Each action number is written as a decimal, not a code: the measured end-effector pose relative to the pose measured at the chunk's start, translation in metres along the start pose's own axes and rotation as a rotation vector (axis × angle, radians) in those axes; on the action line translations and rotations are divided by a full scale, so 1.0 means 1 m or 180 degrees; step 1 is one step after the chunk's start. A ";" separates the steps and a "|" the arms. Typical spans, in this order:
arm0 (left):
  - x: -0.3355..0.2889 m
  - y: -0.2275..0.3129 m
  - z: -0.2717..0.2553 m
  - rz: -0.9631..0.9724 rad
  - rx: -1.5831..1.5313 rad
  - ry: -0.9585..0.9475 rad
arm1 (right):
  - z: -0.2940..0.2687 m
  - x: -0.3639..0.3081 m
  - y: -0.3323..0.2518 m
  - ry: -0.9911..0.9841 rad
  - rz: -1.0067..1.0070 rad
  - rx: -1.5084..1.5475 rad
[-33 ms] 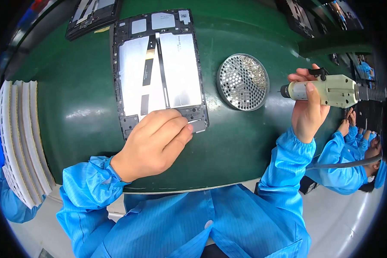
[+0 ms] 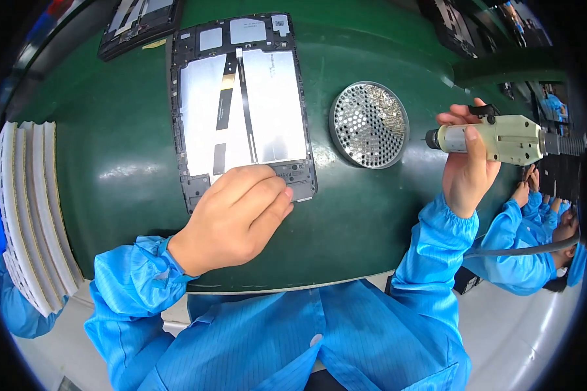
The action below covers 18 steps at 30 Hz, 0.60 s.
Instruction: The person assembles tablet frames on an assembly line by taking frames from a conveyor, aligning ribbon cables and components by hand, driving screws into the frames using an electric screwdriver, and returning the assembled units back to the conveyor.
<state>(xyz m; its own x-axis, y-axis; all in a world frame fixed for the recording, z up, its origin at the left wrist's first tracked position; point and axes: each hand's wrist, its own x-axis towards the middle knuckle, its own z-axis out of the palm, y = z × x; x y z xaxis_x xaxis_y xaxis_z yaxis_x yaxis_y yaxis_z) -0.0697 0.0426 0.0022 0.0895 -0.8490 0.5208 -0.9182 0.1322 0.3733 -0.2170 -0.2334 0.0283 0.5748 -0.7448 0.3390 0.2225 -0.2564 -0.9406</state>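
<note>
An opened tablet [image 2: 270,104] lies on the green table, its black frame around silvery plates and dark flex cables. My left hand [image 2: 238,212] rests over its near edge, fingers bent and pressed together by the lower right corner; anything pinched in them is hidden. To the right, my right hand [image 2: 469,163] grips a pale green electric screwdriver [image 2: 512,138], thumb along its body and fingers behind it. Its dark tip points left, off the table and apart from the tablet. Between them sits a round metal screw tray [image 2: 368,140] full of holes, with small screws gathered at its upper right.
Another opened tablet [image 2: 140,26] lies at the far left, and more dark devices [image 2: 453,26] at the far right. White layered trays [image 2: 36,208] stand on the left. A cable [image 2: 522,249] runs by my right sleeve; a co-worker in blue [image 2: 522,254] sits beyond.
A pale strip beside my left fingertips at the tablet's lower right corner shows less now. Both hands and the screwdriver stay nearly where they were.
</note>
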 end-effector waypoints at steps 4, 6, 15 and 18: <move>0.005 -0.002 -0.002 0.0035 0.0011 -0.0142 | 0.003 0.001 -0.002 0.0032 0.0058 0.0054; 0.008 -0.005 -0.005 0.0084 -0.0006 -0.0226 | -0.004 0.002 0.000 -0.0009 0.0049 0.0042; 0.025 -0.014 -0.007 0.0123 0.0112 -0.0769 | 0.033 -0.008 -0.026 -0.0430 -0.0427 0.0660; 0.032 -0.015 0.000 0.0021 0.0028 -0.0762 | 0.048 -0.014 -0.018 -0.0600 -0.0402 0.0887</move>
<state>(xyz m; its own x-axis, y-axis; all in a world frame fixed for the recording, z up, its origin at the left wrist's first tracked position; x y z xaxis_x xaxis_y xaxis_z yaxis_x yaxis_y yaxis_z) -0.0534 0.0135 0.0131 -0.0094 -0.9453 0.3259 -0.9219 0.1344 0.3633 -0.1910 -0.1886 0.0416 0.6584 -0.5845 0.4742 0.4923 -0.1420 -0.8587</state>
